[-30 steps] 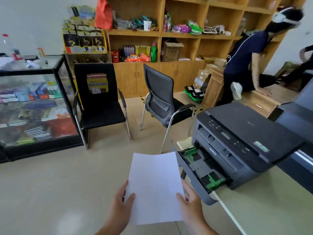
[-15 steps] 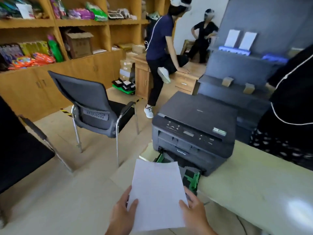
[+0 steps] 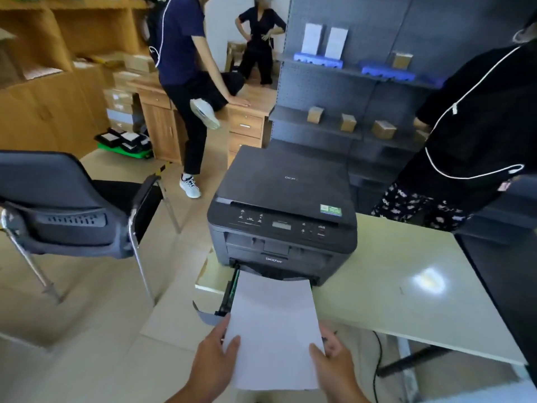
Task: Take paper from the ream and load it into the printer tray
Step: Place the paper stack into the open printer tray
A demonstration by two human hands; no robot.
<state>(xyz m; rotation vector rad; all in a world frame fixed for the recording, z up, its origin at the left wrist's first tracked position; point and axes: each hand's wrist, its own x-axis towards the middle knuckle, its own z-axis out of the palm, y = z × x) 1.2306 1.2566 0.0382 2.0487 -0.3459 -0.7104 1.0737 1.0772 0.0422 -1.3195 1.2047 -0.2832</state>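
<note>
A white stack of paper [image 3: 274,327] is held flat by both hands, directly over the pulled-out printer tray [image 3: 225,303]. My left hand [image 3: 213,363] grips its near left edge and my right hand [image 3: 334,360] grips its near right edge. The far edge of the paper reaches the tray slot at the front of the dark grey printer [image 3: 283,212]. Most of the tray is hidden under the paper; only its left rim and green guide show. No ream is in view.
The printer stands at the left end of a pale green table [image 3: 406,283]. A grey office chair [image 3: 72,205] is on the left. Three people stand around: one in dark blue [image 3: 186,68] behind, one in black [image 3: 470,141] at the right.
The view has swung right until the printer faces me. The paper has moved forward from in front of the tray to over it, with its far edge at the slot.
</note>
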